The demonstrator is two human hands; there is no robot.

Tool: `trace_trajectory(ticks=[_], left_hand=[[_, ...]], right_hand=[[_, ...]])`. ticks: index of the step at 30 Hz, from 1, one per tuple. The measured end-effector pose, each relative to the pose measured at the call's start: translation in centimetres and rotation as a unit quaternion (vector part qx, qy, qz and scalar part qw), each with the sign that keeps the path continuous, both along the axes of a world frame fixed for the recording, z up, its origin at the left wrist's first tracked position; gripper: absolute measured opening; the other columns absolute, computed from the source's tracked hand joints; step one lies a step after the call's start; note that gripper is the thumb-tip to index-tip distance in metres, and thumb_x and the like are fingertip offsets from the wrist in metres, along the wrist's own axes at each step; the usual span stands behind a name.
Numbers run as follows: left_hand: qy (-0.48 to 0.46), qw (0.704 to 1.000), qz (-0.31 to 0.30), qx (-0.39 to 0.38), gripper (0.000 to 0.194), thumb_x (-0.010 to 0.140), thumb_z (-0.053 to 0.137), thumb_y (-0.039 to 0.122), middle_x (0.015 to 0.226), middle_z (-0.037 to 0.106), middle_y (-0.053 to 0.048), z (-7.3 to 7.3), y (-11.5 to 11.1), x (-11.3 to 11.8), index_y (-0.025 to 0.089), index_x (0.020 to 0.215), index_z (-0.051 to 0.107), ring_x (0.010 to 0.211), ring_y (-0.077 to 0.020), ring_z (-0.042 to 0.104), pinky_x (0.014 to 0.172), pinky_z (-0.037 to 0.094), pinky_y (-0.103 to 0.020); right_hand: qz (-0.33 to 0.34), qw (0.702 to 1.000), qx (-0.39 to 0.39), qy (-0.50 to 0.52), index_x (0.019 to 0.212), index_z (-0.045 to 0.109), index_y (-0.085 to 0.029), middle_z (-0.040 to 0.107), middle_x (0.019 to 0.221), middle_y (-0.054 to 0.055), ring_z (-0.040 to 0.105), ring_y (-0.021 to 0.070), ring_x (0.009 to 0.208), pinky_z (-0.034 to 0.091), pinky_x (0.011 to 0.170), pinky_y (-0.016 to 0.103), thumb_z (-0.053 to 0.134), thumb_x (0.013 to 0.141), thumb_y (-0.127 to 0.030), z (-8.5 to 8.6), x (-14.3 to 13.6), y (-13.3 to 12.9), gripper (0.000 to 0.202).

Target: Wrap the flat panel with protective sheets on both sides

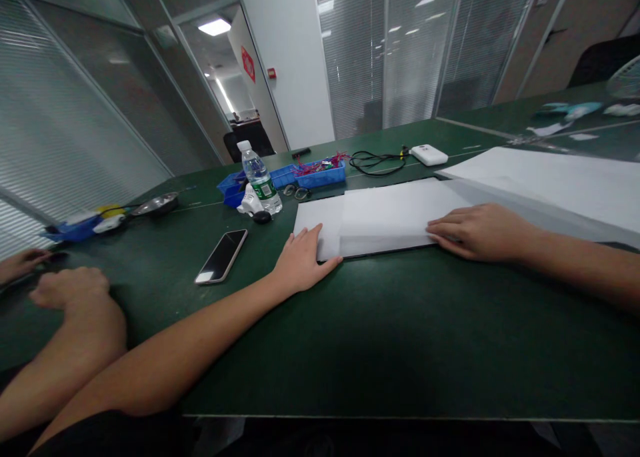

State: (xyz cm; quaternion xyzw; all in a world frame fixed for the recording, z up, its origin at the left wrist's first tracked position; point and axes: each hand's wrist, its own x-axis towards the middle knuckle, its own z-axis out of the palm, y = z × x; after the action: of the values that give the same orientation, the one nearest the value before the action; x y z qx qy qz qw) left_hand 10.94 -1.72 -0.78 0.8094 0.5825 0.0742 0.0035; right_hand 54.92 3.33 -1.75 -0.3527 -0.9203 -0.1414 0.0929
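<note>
My left hand rests on the near left corner of a white board with a dark edge; its fingers are spread, with the thumb along the front edge. A large white paper sheet lies over most of that board, with a strip along its front looking creased or doubled. Flat on this sheet, near the front edge, is my right hand, its fingers stretched out to the left. To the right the white paper spreads wide across the table, part of it raised or overlapping behind my right wrist.
On the green table are a phone, a water bottle, blue trays with wires, glasses, a black cable and a white device. Another person's hands are at the left.
</note>
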Motion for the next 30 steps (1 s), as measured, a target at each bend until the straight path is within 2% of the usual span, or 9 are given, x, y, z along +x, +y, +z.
trace_trajectory(ticks=[4,6,9,14,17,19,23,25,30], left_hand=[[-0.008,1.0,0.0,-0.004,0.1,0.106,0.064,0.067,0.185,0.042,-0.026,0.0,0.0,0.0,0.008,0.181,0.032,0.171,-0.0477,0.043,0.141,0.033,-0.07],[0.001,1.0,-0.002,-0.011,0.097,0.106,0.065,0.061,0.185,0.042,-0.025,0.1,0.0,0.0,0.01,0.182,0.032,0.172,-0.0484,0.041,0.141,0.033,-0.071],[0.015,1.0,-0.007,-0.022,0.092,0.106,0.067,0.056,0.185,0.044,-0.023,0.3,-0.1,0.0,0.012,0.181,0.037,0.172,-0.0489,0.04,0.141,0.033,-0.073],[0.006,1.0,-0.025,-0.007,0.088,0.106,0.07,0.065,0.187,0.042,-0.02,0.2,-0.2,-0.3,0.019,0.177,0.047,0.173,-0.0479,0.039,0.14,0.033,-0.073],[-0.023,0.997,-0.066,0.023,0.084,0.105,0.074,0.066,0.183,0.048,-0.02,0.0,-0.2,-0.6,0.022,0.173,0.054,0.17,-0.0463,0.046,0.138,0.038,-0.071],[-0.044,0.991,-0.111,0.056,0.075,0.106,0.075,0.06,0.177,0.057,-0.018,-0.1,-0.3,-0.7,0.022,0.168,0.06,0.166,-0.0438,0.052,0.137,0.041,-0.069],[-0.067,0.969,-0.207,0.121,0.038,0.111,0.067,0.035,0.157,0.076,-0.011,-0.2,-0.3,-0.8,0.026,0.145,0.078,0.153,-0.0343,0.068,0.134,0.048,-0.063],[-0.067,0.96,-0.232,0.141,0.028,0.11,0.062,0.025,0.144,0.084,-0.009,-0.3,-0.4,-0.7,0.027,0.128,0.084,0.144,-0.0314,0.074,0.131,0.052,-0.06],[-0.071,0.965,-0.186,0.17,0.017,0.098,0.066,0.02,0.126,0.088,-0.01,-0.4,-0.5,-0.4,0.024,0.102,0.081,0.123,-0.0319,0.082,0.121,0.059,-0.056]], right_hand=[[0.156,0.986,0.054,0.027,0.131,0.086,-0.027,0.087,0.127,0.006,0.084,0.0242,0.107,0.066,0.089,0.038,0.063,0.109,-0.032,0.1,0.4,0.5,0.032],[0.197,0.977,0.069,0.031,0.132,0.085,-0.025,0.087,0.129,0.006,0.084,0.0235,0.109,0.067,0.091,0.037,0.061,0.11,-0.03,0.4,0.2,0.3,0.033],[0.199,0.977,0.07,0.042,0.131,0.085,-0.025,0.087,0.128,0.007,0.084,0.0244,0.111,0.067,0.092,0.038,0.063,0.11,-0.033,0.7,-0.4,-0.1,0.032],[0.179,0.98,0.072,0.043,0.13,0.085,-0.025,0.087,0.128,0.007,0.083,0.0254,0.11,0.068,0.092,0.04,0.062,0.112,-0.038,0.4,-1.1,-0.4,0.032],[0.176,0.981,0.066,0.049,0.134,0.084,-0.026,0.086,0.13,0.007,0.083,0.0255,0.112,0.068,0.095,0.041,0.063,0.112,-0.037,0.1,-1.2,-0.4,0.033],[0.177,0.981,0.059,0.05,0.138,0.083,-0.027,0.086,0.132,0.006,0.082,0.0253,0.115,0.068,0.097,0.042,0.063,0.111,-0.036,0.1,-1.2,-0.3,0.035],[0.181,0.981,0.057,0.046,0.143,0.082,-0.028,0.085,0.136,0.006,0.082,0.0257,0.116,0.068,0.098,0.044,0.062,0.111,-0.033,0.1,-1.2,-0.3,0.038],[0.184,0.98,0.058,0.046,0.143,0.081,-0.027,0.085,0.136,0.007,0.082,0.0256,0.116,0.068,0.098,0.043,0.061,0.111,-0.032,0.2,-1.2,-0.2,0.038],[0.19,0.979,0.063,0.049,0.136,0.083,-0.026,0.086,0.13,0.006,0.083,0.0237,0.112,0.068,0.095,0.039,0.06,0.111,-0.029,0.5,-1.0,-0.2,0.034]])
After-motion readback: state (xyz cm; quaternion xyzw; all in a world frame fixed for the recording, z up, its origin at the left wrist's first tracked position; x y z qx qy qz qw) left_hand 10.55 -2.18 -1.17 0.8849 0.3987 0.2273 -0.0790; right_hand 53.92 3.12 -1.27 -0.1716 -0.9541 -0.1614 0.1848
